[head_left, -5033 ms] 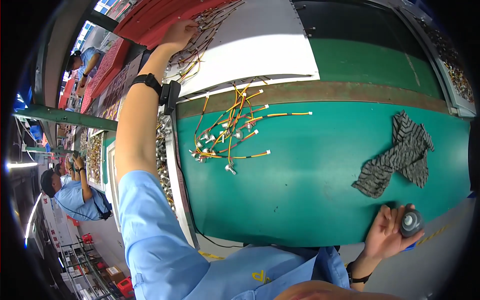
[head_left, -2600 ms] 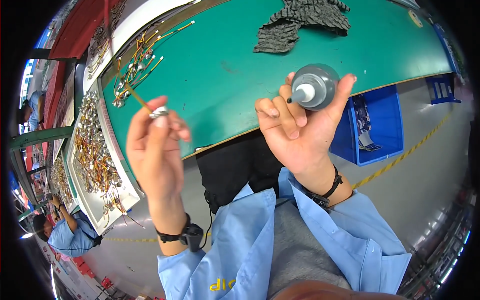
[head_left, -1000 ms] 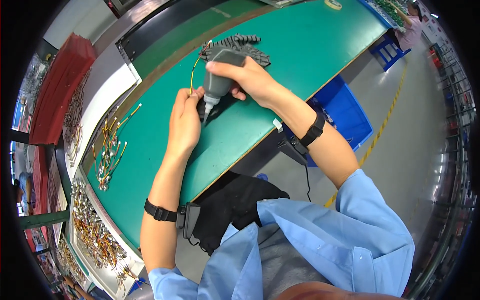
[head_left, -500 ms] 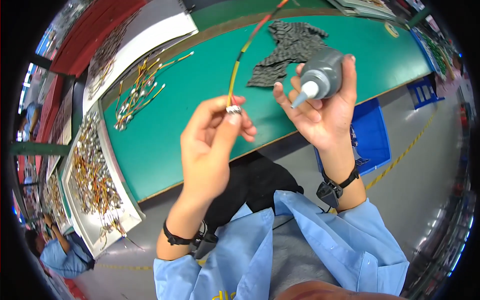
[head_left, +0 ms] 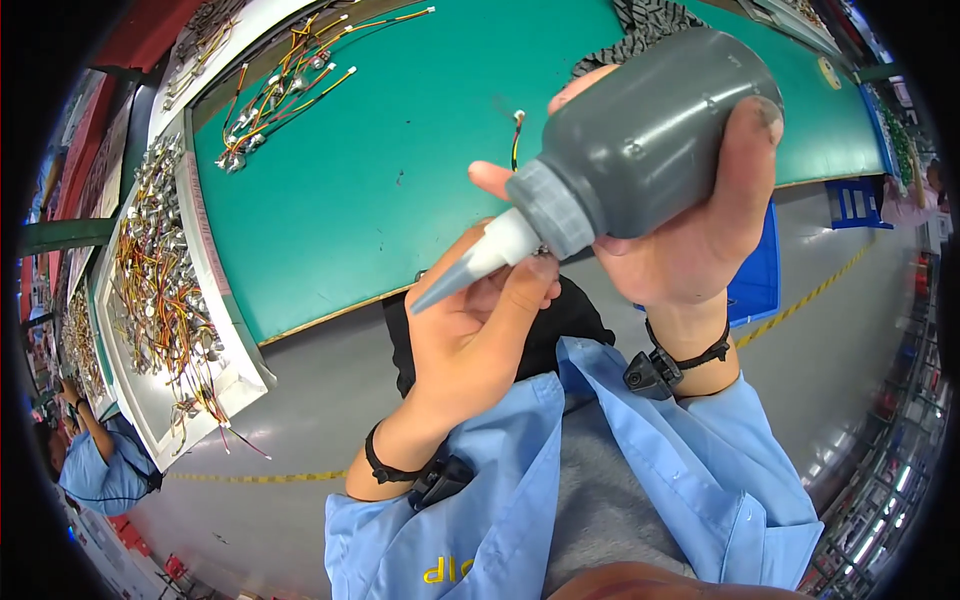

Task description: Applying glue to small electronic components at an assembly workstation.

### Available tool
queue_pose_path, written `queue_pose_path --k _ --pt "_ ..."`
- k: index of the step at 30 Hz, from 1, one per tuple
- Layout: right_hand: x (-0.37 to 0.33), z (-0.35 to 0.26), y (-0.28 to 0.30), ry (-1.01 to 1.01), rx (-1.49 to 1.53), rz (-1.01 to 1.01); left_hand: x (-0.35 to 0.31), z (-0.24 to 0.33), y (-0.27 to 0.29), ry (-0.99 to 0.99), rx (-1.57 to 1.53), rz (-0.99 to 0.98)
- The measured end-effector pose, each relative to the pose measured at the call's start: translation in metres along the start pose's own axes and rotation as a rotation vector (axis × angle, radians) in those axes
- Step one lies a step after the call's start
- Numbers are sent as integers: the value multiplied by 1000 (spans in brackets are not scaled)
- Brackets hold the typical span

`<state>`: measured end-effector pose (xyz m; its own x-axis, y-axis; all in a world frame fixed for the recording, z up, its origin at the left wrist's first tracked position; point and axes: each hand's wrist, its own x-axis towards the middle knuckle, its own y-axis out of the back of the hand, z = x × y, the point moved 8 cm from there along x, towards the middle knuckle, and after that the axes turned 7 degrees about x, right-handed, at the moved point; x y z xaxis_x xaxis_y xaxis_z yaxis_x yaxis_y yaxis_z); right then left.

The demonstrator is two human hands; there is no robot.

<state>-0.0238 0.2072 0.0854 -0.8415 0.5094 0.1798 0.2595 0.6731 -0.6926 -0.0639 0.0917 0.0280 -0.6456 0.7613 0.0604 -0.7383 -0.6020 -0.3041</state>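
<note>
A dark grey squeeze bottle (head_left: 650, 140) with a ribbed collar and a white, grey-tipped nozzle fills the middle of the view. My right hand (head_left: 690, 255) is wrapped round its body and tilts it, nozzle down to the left. Beneath the nozzle, my left hand (head_left: 465, 350) is closed in a pinch on the end of a thin wire lead (head_left: 515, 148). That lead's white connector end shows beyond the bottle collar. The small metal part at the pinched end is mostly hidden by the nozzle and fingers.
On the green table (head_left: 330, 210) lie several wire leads (head_left: 275, 100) at the far left and a patterned cloth (head_left: 640, 35). A white tray (head_left: 240, 345) full of leads stands left. Right are a tape roll (head_left: 829, 73), a blue bin (head_left: 762, 275) and a blue stool (head_left: 855, 205). Another person (head_left: 108, 470) sits lower left.
The bottle has come closer and left, its nozzle now over my left hand. My left hand has moved down and right, and the lead now slants behind the bottle.
</note>
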Motion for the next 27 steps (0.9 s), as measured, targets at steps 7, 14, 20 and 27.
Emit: queue_pose_path --k 7,14,20,27 --pt "17 20 -1 -180 -10 -154 -8 3 10 -25 46 32" --pt "12 5 -9 26 -145 42 -10 -2 23 8 -143 65" --pt "-6 -31 -4 347 9 -76 -16 29 27 -135 -111 68" --pt "-14 -32 -19 355 -107 -383 -20 40 24 -208 -104 19"
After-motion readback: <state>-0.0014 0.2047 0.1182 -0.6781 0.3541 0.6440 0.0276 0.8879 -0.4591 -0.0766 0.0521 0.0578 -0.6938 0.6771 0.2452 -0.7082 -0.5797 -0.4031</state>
